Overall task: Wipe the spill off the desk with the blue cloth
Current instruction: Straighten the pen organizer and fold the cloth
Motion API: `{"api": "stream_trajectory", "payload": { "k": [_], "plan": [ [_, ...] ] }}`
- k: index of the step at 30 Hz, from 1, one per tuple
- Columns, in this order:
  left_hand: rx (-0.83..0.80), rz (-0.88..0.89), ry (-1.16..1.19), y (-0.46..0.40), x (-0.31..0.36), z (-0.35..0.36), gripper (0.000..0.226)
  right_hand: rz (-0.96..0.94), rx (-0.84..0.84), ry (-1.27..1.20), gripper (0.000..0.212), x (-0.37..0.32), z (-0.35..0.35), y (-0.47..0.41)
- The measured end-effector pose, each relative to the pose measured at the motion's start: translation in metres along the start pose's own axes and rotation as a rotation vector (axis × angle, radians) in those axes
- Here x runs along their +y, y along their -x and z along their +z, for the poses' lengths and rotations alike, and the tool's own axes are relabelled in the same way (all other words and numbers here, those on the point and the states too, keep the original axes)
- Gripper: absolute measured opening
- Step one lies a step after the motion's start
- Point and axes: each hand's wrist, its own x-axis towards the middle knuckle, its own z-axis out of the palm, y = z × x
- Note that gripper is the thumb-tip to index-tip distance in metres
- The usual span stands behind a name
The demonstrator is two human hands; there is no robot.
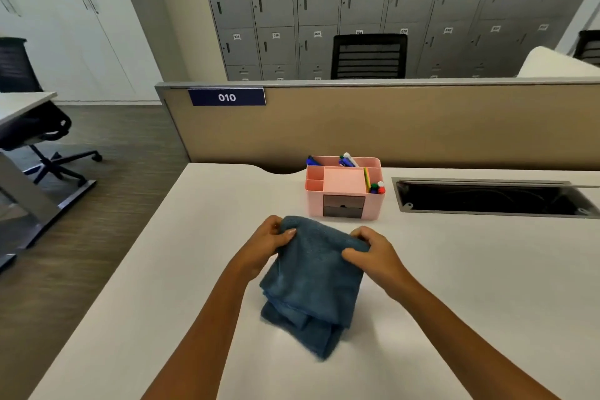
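Observation:
A folded blue cloth [311, 282] hangs in front of me over the white desk [181, 269], its lower folds resting on the desk top. My left hand [268, 243] grips the cloth's upper left corner. My right hand [373, 252] pinches the upper right corner. Both hands hold the top edge lifted above the surface. I cannot make out any spill on the desk.
A pink desk organiser [344, 187] with pens stands just beyond the cloth. To its right lies an open cable tray [493, 196] sunk into the desk. A tan partition [389, 123] closes the far edge. Office chairs [35, 127] stand on the floor at left.

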Motion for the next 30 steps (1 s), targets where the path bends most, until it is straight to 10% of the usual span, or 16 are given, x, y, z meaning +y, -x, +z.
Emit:
{"api": "stream_trajectory", "payload": {
  "k": [11, 15, 22, 30],
  "plan": [
    [-0.177, 0.244, 0.286, 0.049, 0.054, 0.016, 0.074, -0.403, 0.148, -0.179, 0.023, -0.11, -0.041, 0.063],
    [-0.279, 0.219, 0.217, 0.062, 0.065, 0.03, 0.054, -0.456, 0.218, -0.319, 0.022, -0.117, -0.069, 0.076],
    [-0.266, 0.253, 0.208, 0.066, 0.114, 0.07, 0.045, -0.165, 0.187, -0.921, 0.037, -0.064, -0.112, 0.067],
    [-0.276, 0.175, 0.149, 0.043, 0.131, 0.138, 0.033, 0.187, -0.127, -0.71, 0.042, 0.009, -0.131, 0.065]
  ]
}}
